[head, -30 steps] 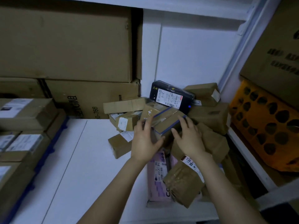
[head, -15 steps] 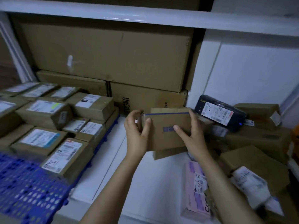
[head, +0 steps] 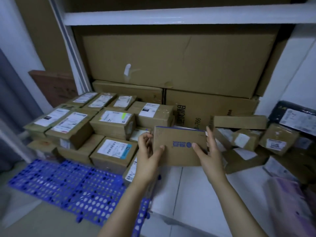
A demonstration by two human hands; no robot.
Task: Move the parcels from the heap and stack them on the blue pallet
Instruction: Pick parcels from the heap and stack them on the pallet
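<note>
Slip risk: flat brown cardboard parcel with blue print (head: 179, 147), mid-air beside labelled boxes (head: 112, 122) on blue perforated plastic pallet (head: 68, 183), is gripped only at its side edges by left hand (head: 147, 156) and right hand (head: 209, 153).

**Floor and blue pallet, with their loads.**
The blue pallet (head: 68, 183) is laid on the floor (head: 196, 199) at 8 o'clock, and labelled parcels (head: 112, 122) are stacked on its far part, toward 10 o'clock. A heap of parcels (head: 248, 139) is seen on the floor at 3 o'clock. Large flat cartons (head: 171, 65) are stood at 12 o'clock.
</note>
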